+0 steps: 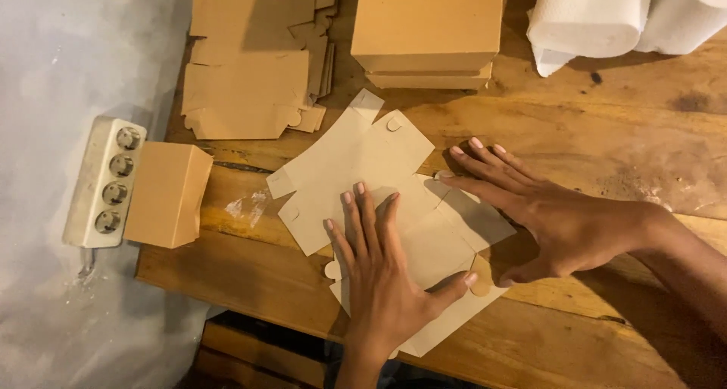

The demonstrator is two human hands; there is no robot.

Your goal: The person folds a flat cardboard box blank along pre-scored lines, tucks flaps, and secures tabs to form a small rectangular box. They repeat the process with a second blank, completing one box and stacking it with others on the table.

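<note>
A flat, unfolded cardboard box blank (pixel 356 158), pale side up, lies on the wooden table (pixel 606 132). My left hand (pixel 382 272) presses flat on its near half, fingers together and pointing away, thumb spread to the right. My right hand (pixel 545 215) comes in from the right; its fingertips rest on the blank's right edge and the thumb touches a flap near the left thumb. Neither hand grips anything.
A stack of flat brown blanks (pixel 254 63) lies at the back left. Folded boxes (pixel 428 33) are stacked at the back centre. One folded box (pixel 166 194) stands by a white power strip (pixel 104 181) at the left edge. Paper towel rolls (pixel 606 14) sit at the back right.
</note>
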